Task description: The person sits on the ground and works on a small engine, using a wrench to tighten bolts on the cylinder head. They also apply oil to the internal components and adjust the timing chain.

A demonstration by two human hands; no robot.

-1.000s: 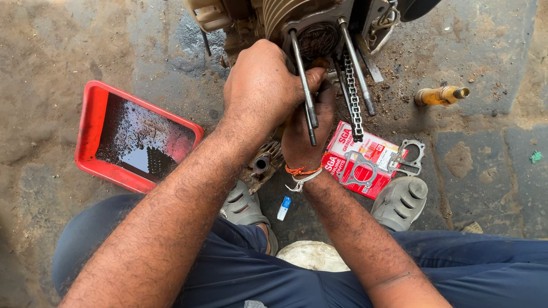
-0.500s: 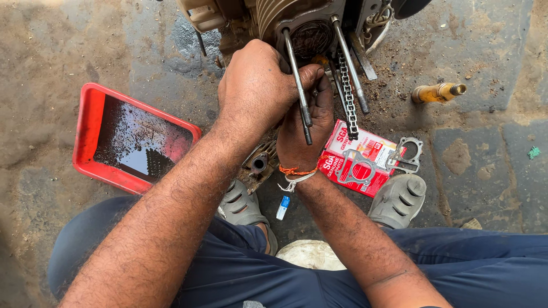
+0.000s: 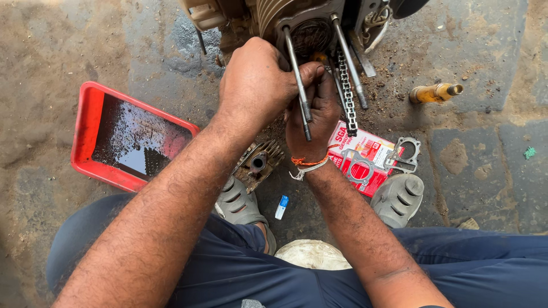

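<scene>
Red plastic marks the far left: a shallow tray (image 3: 85, 128) sits on the stained concrete floor (image 3: 45, 68), holding a pool of dark oil (image 3: 134, 140); just right of it, near the person's grey sandal (image 3: 240, 202), lies a finned metal engine part (image 3: 260, 162), and a small blue-and-white tube (image 3: 281, 207) rests on the ground beside that sandal. At the top middle stands the engine block (image 3: 302, 25), its open bore facing the camera with long steel studs sticking out toward the person; the left hand (image 3: 257, 82) is folded over the front of the block, fingers curled inward and thumb pressed against one stud (image 3: 297, 74), though what lies under the palm is hidden; the right hand (image 3: 314, 114), with an orange thread band (image 3: 308, 162) at the wrist, comes up from below and meets the left, its fingers closed together around the lower part of that same stud, touching the left thumb. Just right of the hands a timing chain (image 3: 346, 94) hangs down from the engine, beside a second stud (image 3: 348, 60); under it lies a red and white carton (image 3: 365, 157) with two metal gaskets (image 3: 402, 154) resting on it, touching the other sandal (image 3: 399, 197); farther right, well apart, a yellow-handled tool (image 3: 434, 92) lies on the floor.
</scene>
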